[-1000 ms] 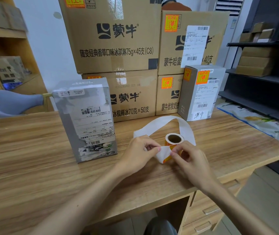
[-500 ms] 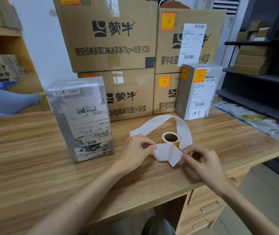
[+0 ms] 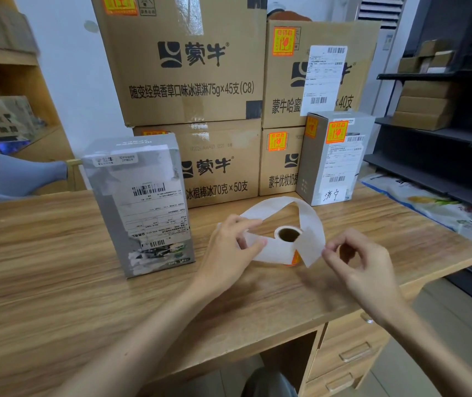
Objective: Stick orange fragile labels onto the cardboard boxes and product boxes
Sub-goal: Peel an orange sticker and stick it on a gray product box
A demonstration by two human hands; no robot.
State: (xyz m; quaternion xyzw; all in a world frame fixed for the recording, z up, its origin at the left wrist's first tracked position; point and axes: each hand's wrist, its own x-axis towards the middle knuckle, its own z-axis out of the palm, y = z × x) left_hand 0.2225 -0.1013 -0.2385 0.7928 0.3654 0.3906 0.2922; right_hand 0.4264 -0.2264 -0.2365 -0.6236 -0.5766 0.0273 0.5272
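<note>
While the left hand [image 3: 229, 247] pinches the backing strip [image 3: 312, 222] beside the label roll [image 3: 287, 234], right of the middle of the desk [image 3: 57, 253], the right hand [image 3: 358, 262] pinches its free end; peel slowly, low, so the orange label [image 3: 295, 257] lifts uncreased.

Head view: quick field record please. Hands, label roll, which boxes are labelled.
left hand: pinches the backing strip beside the label roll
right hand: pinches the strip's free end
label roll: on the desk, core up, strip looped behind it
far grey product box: upright, two orange labels
near grey product box: upright, none visible on it
cardboard boxes: four stacked behind, each showing one
</note>
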